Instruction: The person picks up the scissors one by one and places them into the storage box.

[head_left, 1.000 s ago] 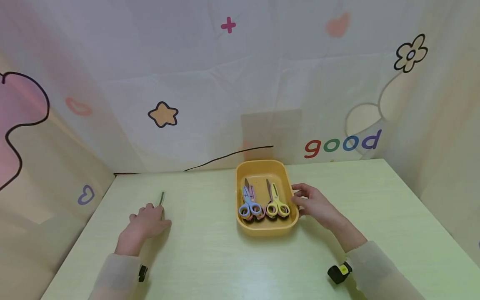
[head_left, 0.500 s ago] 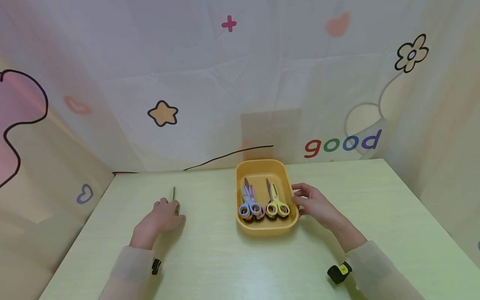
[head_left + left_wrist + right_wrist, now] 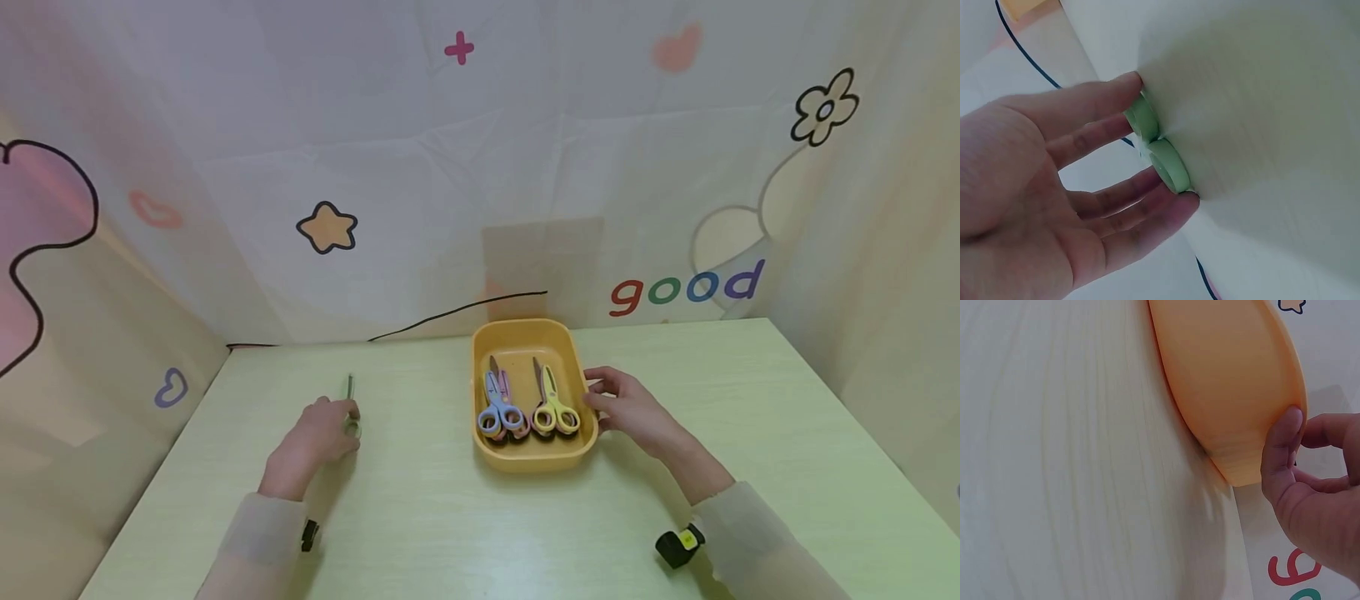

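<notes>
Toward the left of the table in the head view, my left hand (image 3: 311, 437) grips a pair of green scissors (image 3: 350, 387) lying close to the tabletop, blades pointing away from me. Its thumb and fingers close in from both sides on the green handle rings (image 3: 1172, 165) in the left wrist view. My right hand (image 3: 637, 417) holds the right side of a yellow-orange tray (image 3: 521, 335). The thumb lies along the tray's outer wall (image 3: 1229, 369) in the right wrist view. Inside the tray lie blue scissors (image 3: 501, 412) over pink ones, and yellow scissors (image 3: 549, 392) over another dark-bladed pair.
A pale wooden table (image 3: 420, 517) spans the front. Behind it hangs a printed curtain (image 3: 405, 183), with the tray near its foot. Black devices are strapped at both wrists, one (image 3: 309, 536) at the left and one (image 3: 678, 547) at the right.
The left hand and green scissors have shifted right along the table, then stopped. Its thumb has drawn in against the handles over the last half second. Right hand and tray stay put.
</notes>
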Motion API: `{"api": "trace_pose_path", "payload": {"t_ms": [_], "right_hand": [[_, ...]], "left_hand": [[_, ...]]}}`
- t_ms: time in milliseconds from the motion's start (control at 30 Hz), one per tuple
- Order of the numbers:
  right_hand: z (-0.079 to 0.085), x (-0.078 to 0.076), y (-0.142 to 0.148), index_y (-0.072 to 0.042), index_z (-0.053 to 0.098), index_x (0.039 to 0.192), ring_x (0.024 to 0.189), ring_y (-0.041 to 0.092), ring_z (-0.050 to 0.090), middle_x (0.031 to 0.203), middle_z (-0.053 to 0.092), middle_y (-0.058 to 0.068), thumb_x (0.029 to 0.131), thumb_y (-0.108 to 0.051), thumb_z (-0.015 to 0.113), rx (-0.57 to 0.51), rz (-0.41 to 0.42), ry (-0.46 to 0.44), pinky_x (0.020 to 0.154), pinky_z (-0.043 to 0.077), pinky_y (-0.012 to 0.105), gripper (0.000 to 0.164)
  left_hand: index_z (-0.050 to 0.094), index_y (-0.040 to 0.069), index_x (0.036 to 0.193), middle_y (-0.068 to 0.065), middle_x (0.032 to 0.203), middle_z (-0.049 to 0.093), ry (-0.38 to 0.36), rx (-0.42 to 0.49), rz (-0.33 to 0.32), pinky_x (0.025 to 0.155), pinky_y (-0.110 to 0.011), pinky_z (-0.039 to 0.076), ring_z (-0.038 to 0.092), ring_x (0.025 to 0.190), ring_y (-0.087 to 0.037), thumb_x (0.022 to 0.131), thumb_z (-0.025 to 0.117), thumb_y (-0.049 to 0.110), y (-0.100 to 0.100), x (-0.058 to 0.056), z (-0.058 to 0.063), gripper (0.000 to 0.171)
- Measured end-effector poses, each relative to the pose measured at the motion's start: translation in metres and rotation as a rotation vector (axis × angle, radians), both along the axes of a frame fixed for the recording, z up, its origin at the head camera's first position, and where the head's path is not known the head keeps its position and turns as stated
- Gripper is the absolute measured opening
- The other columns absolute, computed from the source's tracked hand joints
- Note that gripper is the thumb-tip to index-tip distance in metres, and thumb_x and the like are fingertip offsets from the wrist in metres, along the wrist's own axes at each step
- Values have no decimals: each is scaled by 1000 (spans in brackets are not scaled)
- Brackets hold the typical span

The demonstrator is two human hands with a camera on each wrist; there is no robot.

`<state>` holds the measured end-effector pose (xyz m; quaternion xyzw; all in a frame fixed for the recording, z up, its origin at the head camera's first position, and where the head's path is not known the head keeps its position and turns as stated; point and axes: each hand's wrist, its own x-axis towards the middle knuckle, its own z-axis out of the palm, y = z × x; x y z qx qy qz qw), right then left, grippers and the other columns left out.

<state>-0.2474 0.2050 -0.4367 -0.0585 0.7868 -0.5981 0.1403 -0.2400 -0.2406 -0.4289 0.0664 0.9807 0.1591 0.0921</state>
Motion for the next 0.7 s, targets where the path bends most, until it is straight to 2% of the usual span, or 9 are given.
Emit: {"api": "trace_pose_path", "payload": {"t_ms": [267, 467, 700], "right_hand": [[-1, 0, 0, 9, 35, 149, 97, 28, 59, 123, 47, 23, 105, -10, 52, -7, -1, 3, 75, 58, 31, 51], [0, 1, 1, 10, 35, 149, 96, 27, 59, 123, 47, 24, 105, -9, 52, -6, -2, 9, 74, 58, 31, 50], [0, 2, 1, 8, 36, 149, 98, 28, 59, 125, 47, 24, 106, -10, 52, -7, -7, 2, 76, 58, 31, 50]], "left_hand": [[68, 5, 107, -11, 91, 58, 17, 0, -32, 74, -44, 44, 49, 84, -29, 81, 68, 8, 13, -1, -1, 27], [68, 4, 110, -13, 96, 58, 44, 33, -53, 72, -43, 46, 51, 83, -28, 81, 67, 11, 32, 3, 9, 30], [68, 4, 116, -16, 99, 57, 135, 42, -94, 74, -46, 49, 56, 88, -33, 82, 68, 14, 58, 4, 16, 35]]}}
